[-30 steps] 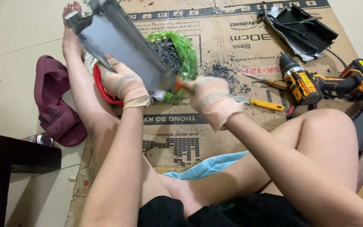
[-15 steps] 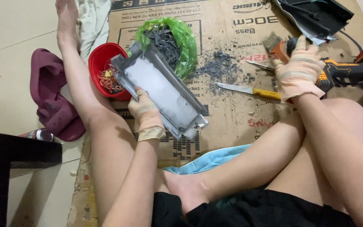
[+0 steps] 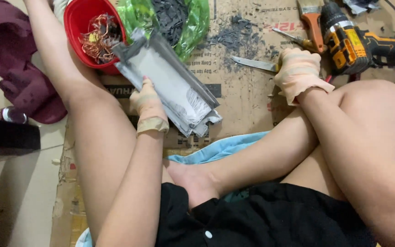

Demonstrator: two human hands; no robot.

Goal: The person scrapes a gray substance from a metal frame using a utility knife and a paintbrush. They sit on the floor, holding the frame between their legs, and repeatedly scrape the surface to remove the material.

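My left hand, in a beige glove, grips the near edge of a long grey metal casing and holds it tilted over my left leg. My right hand, also gloved, is closed over the handle of a knife. The knife's blade lies flat on the cardboard and points left. The handle itself is hidden under the glove.
A red bowl of copper wire and a green bag of dark scraps sit behind the casing. A paintbrush, a screwdriver and a yellow-black drill lie far right. A maroon slipper is on the left.
My right hand has put down the paintbrush and come down onto the knife handle. The left hand still holds the casing, now lower and nearer the red bowl.
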